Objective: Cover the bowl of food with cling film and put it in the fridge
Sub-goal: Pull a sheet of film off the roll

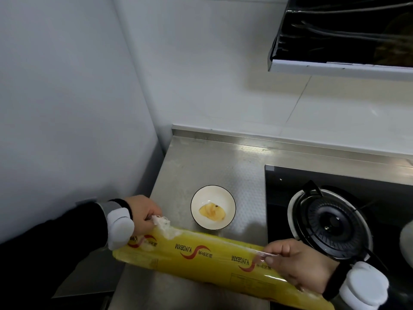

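Bowl: your white bowl point(213, 207) with a dark rim stands on the steel worktop point(196, 162), just beyond the roll and left of the hob.
Food: a pale yellow piece of food point(211, 212) lies in the bottom of the bowl, uncovered.
Cling film: the long yellow cling film roll point(201, 260) runs across the near side of the scene, its left end nearer the bowl, its right end nearest you.
Writing: "YJYGBXM" is printed twice on the roll, upside down from where you stand, beside red swooshes; the smaller characters next to it are too blurred to read.
Left hand: your left hand point(143, 214) is closed on a bunched white wad of film point(161, 222) at the roll's left end, fingers curled tight.
Right hand: your right hand point(297, 262) lies over the roll's right part, thumb and fingers pinched on a clear edge of film.
Hands together: well apart, one at each end of the roll.
Hob: a black gas burner point(330, 222) sits to the right.
Hood: a range hood point(344, 34) hangs at far right, against the white wall.
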`<state>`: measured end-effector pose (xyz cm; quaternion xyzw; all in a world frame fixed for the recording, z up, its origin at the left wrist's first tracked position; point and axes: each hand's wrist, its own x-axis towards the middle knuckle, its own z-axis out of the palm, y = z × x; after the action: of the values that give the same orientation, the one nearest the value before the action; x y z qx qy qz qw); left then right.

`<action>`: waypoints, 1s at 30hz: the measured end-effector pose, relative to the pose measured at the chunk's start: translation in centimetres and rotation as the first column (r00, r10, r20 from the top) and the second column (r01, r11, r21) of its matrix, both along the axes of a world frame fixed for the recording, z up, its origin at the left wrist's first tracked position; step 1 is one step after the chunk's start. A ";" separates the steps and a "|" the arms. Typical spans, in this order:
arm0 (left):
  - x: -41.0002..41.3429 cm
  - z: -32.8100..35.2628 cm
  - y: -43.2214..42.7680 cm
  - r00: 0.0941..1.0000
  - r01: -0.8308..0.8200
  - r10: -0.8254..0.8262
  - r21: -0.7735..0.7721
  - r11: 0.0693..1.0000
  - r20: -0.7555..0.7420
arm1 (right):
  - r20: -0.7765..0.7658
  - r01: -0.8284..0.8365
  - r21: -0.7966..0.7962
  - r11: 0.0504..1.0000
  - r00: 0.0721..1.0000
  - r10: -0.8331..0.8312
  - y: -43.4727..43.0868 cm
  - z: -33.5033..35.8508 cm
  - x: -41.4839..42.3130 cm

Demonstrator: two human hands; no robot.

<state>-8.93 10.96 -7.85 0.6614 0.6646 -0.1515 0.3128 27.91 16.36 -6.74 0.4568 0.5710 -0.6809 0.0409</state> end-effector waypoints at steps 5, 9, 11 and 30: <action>1.7 0.4 1.5 0.943 0.028 -0.129 -0.311 0.950 -0.307 | -0.006 0.016 -0.016 1.000 1.000 -0.016 0.1 -0.1 -0.1; 2.4 1.1 1.5 0.911 0.033 -0.188 -0.391 0.920 -0.367 | -0.020 0.022 -0.025 0.999 1.000 -0.023 0.1 -0.4 -0.2; 1.9 2.0 1.3 0.942 0.016 -0.131 -0.350 0.936 -0.308 | -0.031 0.025 -0.031 0.999 0.999 -0.026 0.2 -0.6 -0.2; -0.1 -0.3 -0.2 0.989 -0.127 0.122 0.057 0.990 0.077 | -0.064 0.028 -0.048 0.998 0.998 -0.031 2.5 -3.0 0.2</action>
<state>-8.99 10.81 -8.15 0.6331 0.6970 -0.0867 0.3255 28.11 18.87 -9.73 0.4418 0.5490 -0.7091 0.0234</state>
